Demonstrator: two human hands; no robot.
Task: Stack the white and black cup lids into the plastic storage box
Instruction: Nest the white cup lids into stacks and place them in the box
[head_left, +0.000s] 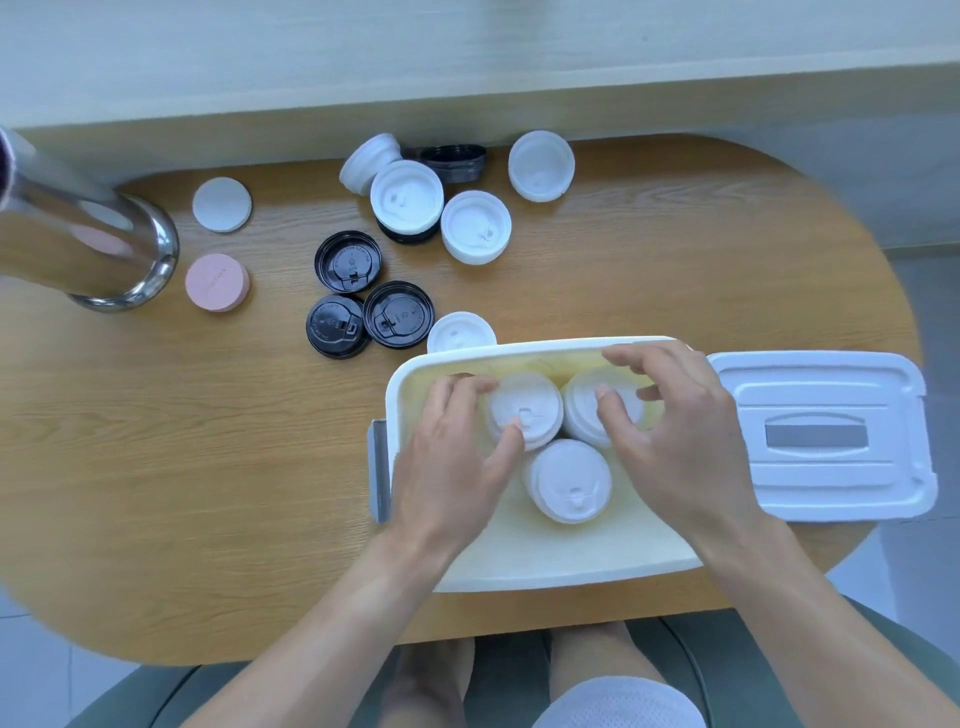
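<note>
The plastic storage box (550, 566) sits open at the table's near edge, holding three stacks of white lids. My left hand (452, 467) grips the far-left stack (530, 410), thumb on top, fingers on its left side. Over the far-right stack (587, 405), my right hand (680, 431) curls its fingers round the top lid. A third white stack (569, 480) stands free between my hands. Loose on the table beyond lie black lids (348, 262) (399, 314) (337, 326) and white lids (407, 196) (475, 227) (541, 165) (461, 332).
The box's white cover (826, 436) lies to the right of the box. A shiny metal cylinder (88, 234) stands at the left, with a grey disc (222, 204) and a pink disc (217, 282) beside it. A dark lid stack (453, 162) lies on its side at the back.
</note>
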